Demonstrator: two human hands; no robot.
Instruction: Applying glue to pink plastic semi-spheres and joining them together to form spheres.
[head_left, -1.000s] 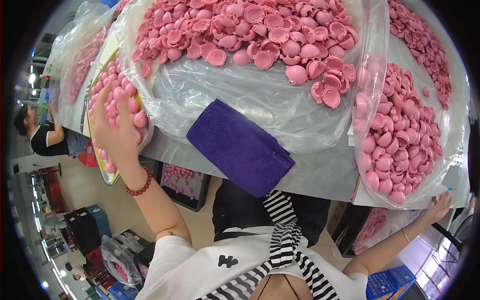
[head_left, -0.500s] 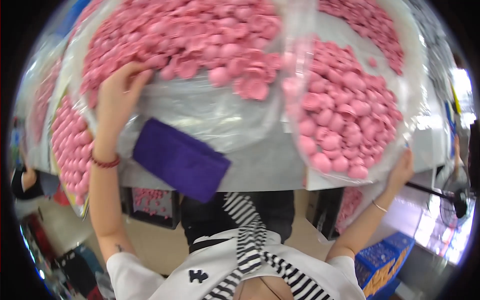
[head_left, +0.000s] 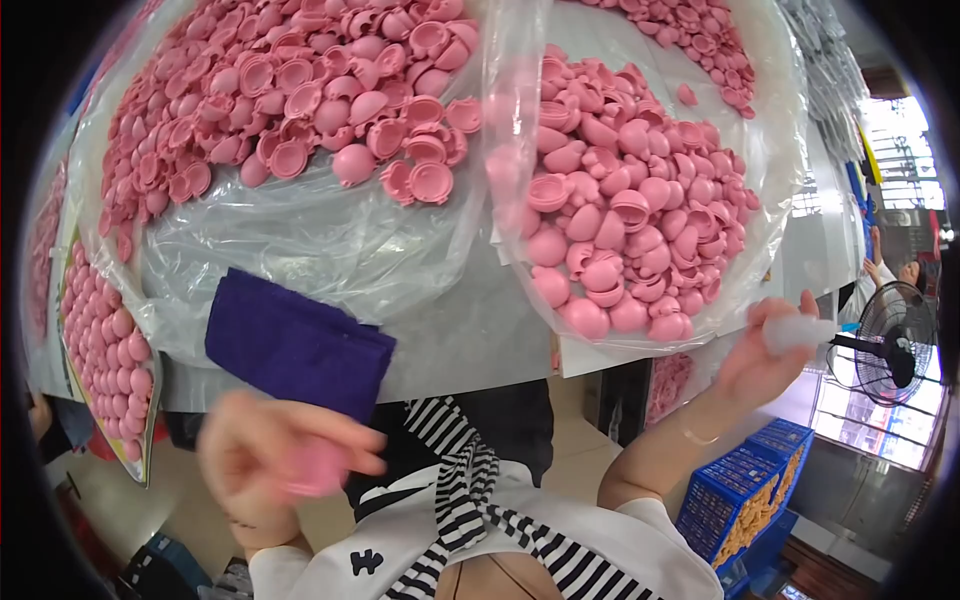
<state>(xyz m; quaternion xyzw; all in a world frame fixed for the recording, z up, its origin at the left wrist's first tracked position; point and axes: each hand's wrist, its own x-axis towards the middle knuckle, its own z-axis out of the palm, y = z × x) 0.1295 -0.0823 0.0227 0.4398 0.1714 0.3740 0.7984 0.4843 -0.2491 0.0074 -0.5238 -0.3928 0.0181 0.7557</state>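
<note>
My left hand point(head_left: 245, 450), smeared by motion, is in front of the table edge with its fingers closed on a pink plastic piece point(head_left: 318, 468). The piece is too blurred to show its exact shape. At the right, my right hand point(head_left: 745, 365) is wrapped round a small translucent white bottle point(head_left: 790, 333) with a narrow bluish tip. Between my hands, a folded purple cloth point(head_left: 300, 340) lies at the table's front edge. Pink half-shell pieces point(head_left: 300, 98) are heaped on a clear plastic sheet point(head_left: 300, 220) beyond my left hand. Another heap of rounded pink pieces point(head_left: 640, 220) lies nearer my right hand.
A tray of pink balls point(head_left: 105, 350) stands at the left. Blue crates point(head_left: 725, 495) holding orange-tan pieces are low at the right. A black fan point(head_left: 895, 340) stands beyond my right hand. The grey table point(head_left: 480, 340) ends just before my body.
My left hand has come back from the far heap toward my body with a pink piece. My right hand has risen from beside the right-hand heap, and the bottle now shows in it.
</note>
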